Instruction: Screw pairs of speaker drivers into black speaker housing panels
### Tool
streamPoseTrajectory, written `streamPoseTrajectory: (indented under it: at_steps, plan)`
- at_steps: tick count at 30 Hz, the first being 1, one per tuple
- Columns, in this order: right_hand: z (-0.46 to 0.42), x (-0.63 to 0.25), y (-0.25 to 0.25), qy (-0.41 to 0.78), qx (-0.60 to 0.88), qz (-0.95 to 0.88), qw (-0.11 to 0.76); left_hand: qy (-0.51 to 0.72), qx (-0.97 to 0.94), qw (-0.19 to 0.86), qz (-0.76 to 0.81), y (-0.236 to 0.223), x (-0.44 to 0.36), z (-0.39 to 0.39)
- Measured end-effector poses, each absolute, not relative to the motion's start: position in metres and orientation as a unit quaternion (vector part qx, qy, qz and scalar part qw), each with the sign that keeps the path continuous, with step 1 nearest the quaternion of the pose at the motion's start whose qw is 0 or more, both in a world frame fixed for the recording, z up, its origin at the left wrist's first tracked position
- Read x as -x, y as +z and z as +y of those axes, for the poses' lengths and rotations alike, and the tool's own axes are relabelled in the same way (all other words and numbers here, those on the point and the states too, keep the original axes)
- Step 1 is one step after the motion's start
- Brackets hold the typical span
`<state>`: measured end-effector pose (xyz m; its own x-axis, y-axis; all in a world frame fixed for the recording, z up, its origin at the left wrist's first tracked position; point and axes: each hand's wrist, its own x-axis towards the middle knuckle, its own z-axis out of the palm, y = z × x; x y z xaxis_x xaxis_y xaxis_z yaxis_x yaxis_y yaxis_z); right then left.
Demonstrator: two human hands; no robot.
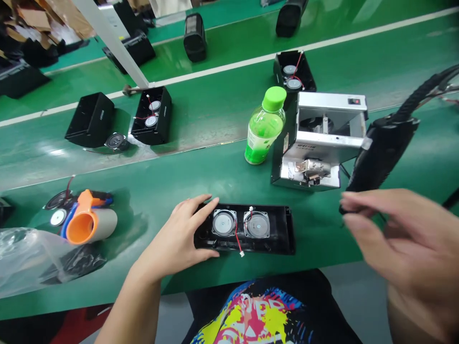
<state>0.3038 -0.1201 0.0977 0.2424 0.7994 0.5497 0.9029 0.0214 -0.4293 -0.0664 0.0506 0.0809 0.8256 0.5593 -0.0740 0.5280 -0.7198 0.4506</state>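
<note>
We observe the left hand at the left end of the black housing, lower centre of the frame; thumb and fingers are spread wide across it, thumb at the near edge, fingertips at the far edge, holding that end. The housing lies open side up on the green table, two round speakers side by side in it; a red wire with a white plug hangs over the near edge. The right hand, right of frame, is partly curled, thumb and forefinger close together at the lower end of a black tool; we cannot tell whether they grip it. Upper right of centre we note a green-capped bottle just beside a silver and black machine. At left, an orange holder sits near a clear plastic bag. At upper left, an open black box contains two more speakers.
</note>
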Motion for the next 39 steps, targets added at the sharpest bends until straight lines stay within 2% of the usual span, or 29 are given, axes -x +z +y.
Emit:
streamPoseTrajectory:
  at_steps: [2,4,10,14,18,22,26,39]
  plan:
    - [-0.122,-0.320,0.088,-0.161,0.730,-0.530,0.401,0.032,-0.919,0.232,0.316,0.076,0.062,0.040]
    - [-0.119,-0.334,0.075,-0.176,0.753,-0.489,0.403,0.046,-0.911,0.232,0.338,0.071,0.057,0.026]
    - [-0.105,-0.358,0.044,0.037,0.797,-0.467,0.380,0.126,-0.895,0.222,0.365,0.071,0.040,-0.002]
    - [-0.095,-0.365,0.038,0.103,0.761,-0.462,0.443,0.168,-0.916,0.178,0.318,0.080,0.006,-0.003]
    - [-0.091,-0.366,0.045,0.186,0.684,-0.469,0.527,0.092,-0.946,0.160,0.267,0.086,-0.036,0.000]
    - [-0.110,-0.370,0.062,0.231,0.632,-0.434,0.600,0.032,-0.951,0.163,0.261,0.082,-0.057,0.006]
    - [-0.134,-0.377,0.078,0.275,0.611,-0.386,0.634,0.008,-0.949,0.181,0.260,0.077,-0.060,0.014]
    - [-0.129,-0.370,0.087,0.323,0.591,-0.339,0.657,0.014,-0.952,0.182,0.247,0.076,-0.058,0.018]
